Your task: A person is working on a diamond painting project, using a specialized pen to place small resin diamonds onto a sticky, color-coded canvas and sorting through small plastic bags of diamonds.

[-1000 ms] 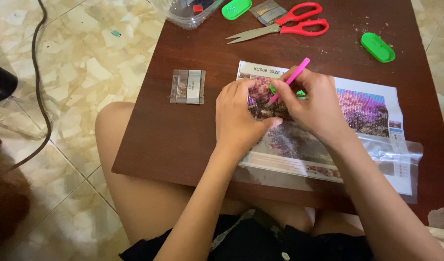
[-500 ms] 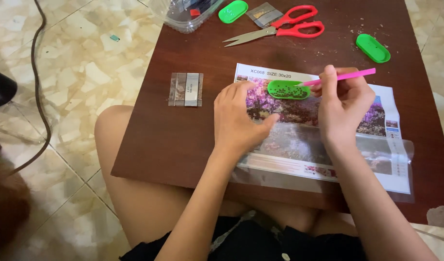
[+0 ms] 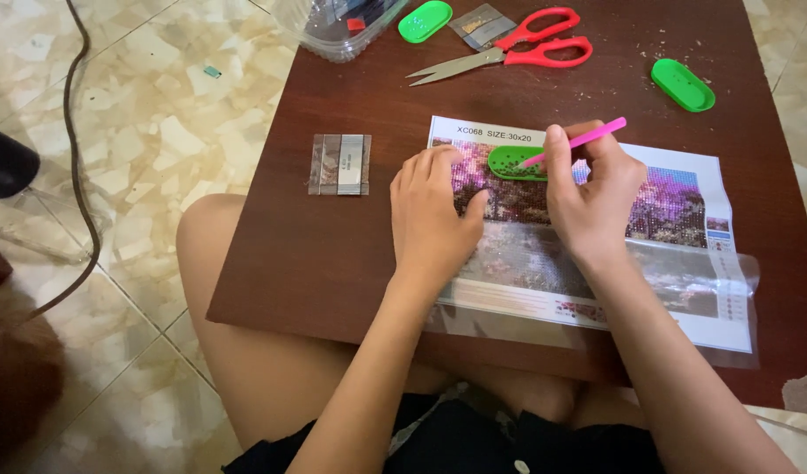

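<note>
head view is looking down on a dark brown table [image 3: 333,263] resting over the person's bare knees. the right hand [image 3: 592,197] is pinching a pink applicator pen [image 3: 579,140] between thumb and fingers, closed firmly around its shaft, and the pen is slanting down to the left with its tip dipping into a green bead tray [image 3: 511,162] that is holding small dark beads. that tray is sitting on the upper left part of a diamond painting canvas [image 3: 676,206], which is lying flat on the table with a clear plastic film [image 3: 728,290] peeling back along its lower right edge. the left hand [image 3: 432,219] is pressing palm down on the canvas just left of the right hand, fingers loosely curved and spread, holding nothing, its fingertips lying just beside the tray.

to the left of the canvas, well apart from it, a small clear packet of beads [image 3: 339,164] is lying flat. along the far edge of the table, red-handled scissors [image 3: 518,50] are lying with their blades pointing left, touching another small packet [image 3: 482,25]. a second green tray [image 3: 425,20] is sitting near a clear plastic container [image 3: 333,31] at the far left corner, and a third green tray [image 3: 683,84] is lying off to the right. a dark cable [image 3: 74,132] is trailing across the pale tiled floor [image 3: 158,114].
</note>
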